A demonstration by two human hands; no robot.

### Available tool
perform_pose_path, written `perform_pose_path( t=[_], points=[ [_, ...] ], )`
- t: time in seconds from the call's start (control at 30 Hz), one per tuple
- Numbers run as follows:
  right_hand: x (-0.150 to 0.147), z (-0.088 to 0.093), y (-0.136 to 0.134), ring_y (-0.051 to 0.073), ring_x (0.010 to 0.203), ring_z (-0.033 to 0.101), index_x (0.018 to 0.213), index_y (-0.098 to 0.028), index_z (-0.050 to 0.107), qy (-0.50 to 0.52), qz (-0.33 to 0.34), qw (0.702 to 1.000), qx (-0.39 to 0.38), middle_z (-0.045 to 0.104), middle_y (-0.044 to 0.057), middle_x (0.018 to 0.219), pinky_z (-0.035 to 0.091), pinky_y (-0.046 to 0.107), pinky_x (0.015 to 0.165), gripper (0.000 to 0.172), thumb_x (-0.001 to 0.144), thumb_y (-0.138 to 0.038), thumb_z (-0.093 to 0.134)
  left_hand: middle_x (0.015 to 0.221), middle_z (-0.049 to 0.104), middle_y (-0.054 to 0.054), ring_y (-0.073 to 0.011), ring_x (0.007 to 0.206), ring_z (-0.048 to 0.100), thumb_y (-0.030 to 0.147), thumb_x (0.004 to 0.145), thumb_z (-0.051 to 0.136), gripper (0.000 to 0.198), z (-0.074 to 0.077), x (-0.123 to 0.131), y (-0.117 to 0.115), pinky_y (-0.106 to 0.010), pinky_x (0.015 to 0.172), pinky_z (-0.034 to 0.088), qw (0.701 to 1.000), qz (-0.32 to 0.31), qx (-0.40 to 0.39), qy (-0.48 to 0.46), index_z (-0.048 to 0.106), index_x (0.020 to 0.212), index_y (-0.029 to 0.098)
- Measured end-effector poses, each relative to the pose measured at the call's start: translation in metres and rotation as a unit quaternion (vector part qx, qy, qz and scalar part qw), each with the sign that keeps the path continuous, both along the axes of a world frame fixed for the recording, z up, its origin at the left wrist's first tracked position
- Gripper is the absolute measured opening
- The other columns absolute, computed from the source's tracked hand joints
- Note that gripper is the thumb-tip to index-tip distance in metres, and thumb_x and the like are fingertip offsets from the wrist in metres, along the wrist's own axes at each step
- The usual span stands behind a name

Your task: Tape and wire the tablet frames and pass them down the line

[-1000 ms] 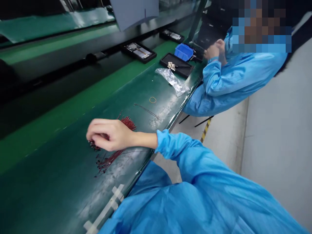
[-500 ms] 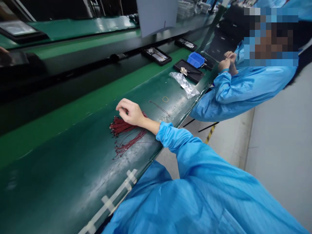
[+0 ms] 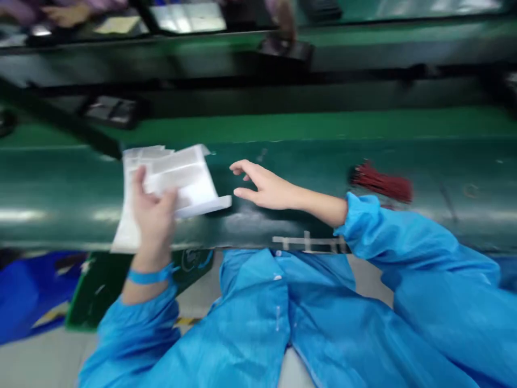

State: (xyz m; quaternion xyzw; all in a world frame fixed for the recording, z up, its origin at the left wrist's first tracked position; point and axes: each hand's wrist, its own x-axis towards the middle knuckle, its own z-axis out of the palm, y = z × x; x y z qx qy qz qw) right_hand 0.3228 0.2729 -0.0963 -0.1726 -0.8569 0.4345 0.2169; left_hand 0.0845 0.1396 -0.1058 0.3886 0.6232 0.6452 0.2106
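Note:
My left hand is blurred, with its fingers bent around a white papery sheet. The sheet has a folded edge and overlaps more white material at the left, reaching over the table's near edge. To its right, my right hand hovers over the dark green table mat with thumb and fingers apart, holding nothing. Its fingertips point toward the sheet without touching it. A bundle of thin dark red wires lies on the mat beyond my right sleeve.
A single wire and a rubber band lie at the right. Pale tape strips mark the near edge. A dark device stands behind a slanted post. Below the table are a green crate and blue material.
The view has swung left. My left hand has come into sight with the white sheet. My right hand has left the wire bundle, and its fingers have spread.

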Motion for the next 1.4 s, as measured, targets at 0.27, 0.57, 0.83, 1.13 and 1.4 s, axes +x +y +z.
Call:
perform_pose_path(
  t=[0.27, 0.57, 0.83, 1.13, 1.4],
  points=[
    [-0.103, -0.036, -0.031, 0.021, 0.092, 0.075, 0.115, -0.019, 0.056, 0.028, -0.031, 0.951, -0.305, 0.078, 0.007, 0.108, 0.062, 0.034, 0.08, 0.027, 0.092, -0.029, 0.066, 0.125, 0.074, -0.019, -0.0323, 0.098, 0.079, 0.065, 0.073, 0.096, 0.134, -0.04, 0.005, -0.046, -0.036, 0.073, 0.066, 0.993, -0.018, -0.013, -0.116, 0.012, 0.17, 0.026],
    [-0.076, -0.006, -0.055, 0.038, 0.144, 0.048, 0.144, -0.023, 0.056, 0.071, -0.045, 0.971, 0.222, 0.057, 0.015, 0.154, 0.04, 0.058, 0.115, 0.048, 0.1, -0.038, 0.066, 0.162, 0.051, -0.02, -0.0363, 0.119, 0.074, 0.066, 0.09, 0.081, 0.119, -0.024, 0.034, -0.081, -0.039, 0.081, 0.067, 0.998, 0.003, -0.016, -0.053, 0.002, 0.175, 0.036],
    [-0.07, 0.004, -0.065, 0.022, 0.103, 0.069, 0.12, -0.022, 0.071, 0.041, -0.002, 0.985, 0.169, 0.079, 0.005, 0.11, 0.039, 0.042, 0.099, 0.023, 0.111, -0.035, 0.054, 0.126, 0.072, -0.013, -0.0148, 0.07, 0.065, 0.054, 0.097, 0.077, 0.059, -0.016, 0.036, -0.081, -0.025, 0.059, 0.055, 1.0, 0.018, -0.006, 0.018, 0.063, 0.147, 0.025],
    [-0.062, 0.006, -0.073, 0.019, 0.094, 0.071, 0.107, -0.021, 0.071, 0.091, -0.049, 0.986, 0.128, 0.081, 0.003, 0.102, 0.044, 0.037, 0.092, 0.02, 0.108, -0.039, 0.061, 0.061, 0.053, 0.001, -0.0094, 0.052, 0.042, 0.057, 0.102, 0.07, 0.045, -0.003, 0.047, -0.069, -0.021, 0.046, 0.03, 0.991, 0.107, -0.009, 0.083, 0.068, 0.082, 0.017],
    [-0.062, -0.006, -0.076, 0.022, 0.1, 0.073, 0.107, -0.025, 0.076, 0.12, -0.127, 0.953, 0.249, 0.084, 0.003, 0.107, 0.042, 0.045, 0.098, 0.022, 0.11, -0.035, 0.057, 0.062, 0.052, 0.001, -0.0095, 0.054, 0.043, 0.054, 0.104, 0.068, 0.044, 0.002, 0.054, -0.058, -0.021, 0.047, 0.031, 0.987, 0.121, -0.011, 0.107, 0.068, 0.081, 0.017]
  ],
)
